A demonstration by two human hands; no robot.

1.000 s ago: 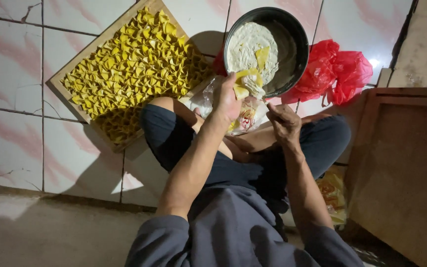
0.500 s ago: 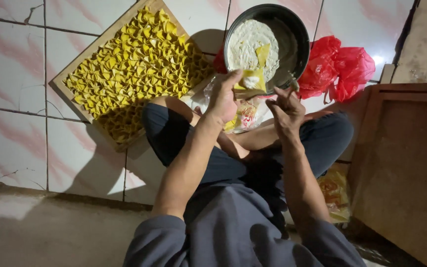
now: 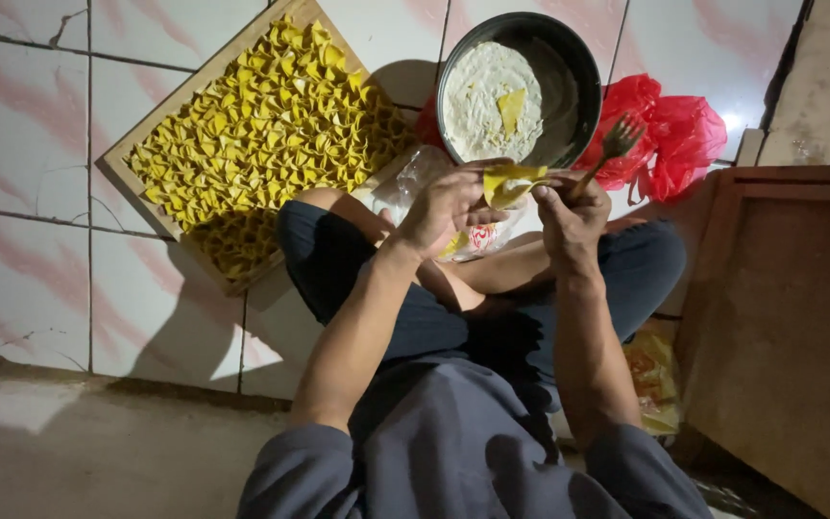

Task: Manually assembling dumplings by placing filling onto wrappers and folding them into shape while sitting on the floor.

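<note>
While seated: left hand (image 3: pixel 444 207) around wrapper (image 3: pixel 509 181)

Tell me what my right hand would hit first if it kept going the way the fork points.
Probably the red plastic bag: the fork in the right hand points up-right toward it, past the bowl rim. Depth is unclear.

Bare tile floor (image 3: pixel 40 144) lies open leftward; ahead, the wooden tray (image 3: pixel 160 135), bowl (image 3: pixel 583 72) and red bag (image 3: pixel 679 135) crowd the hands
</note>
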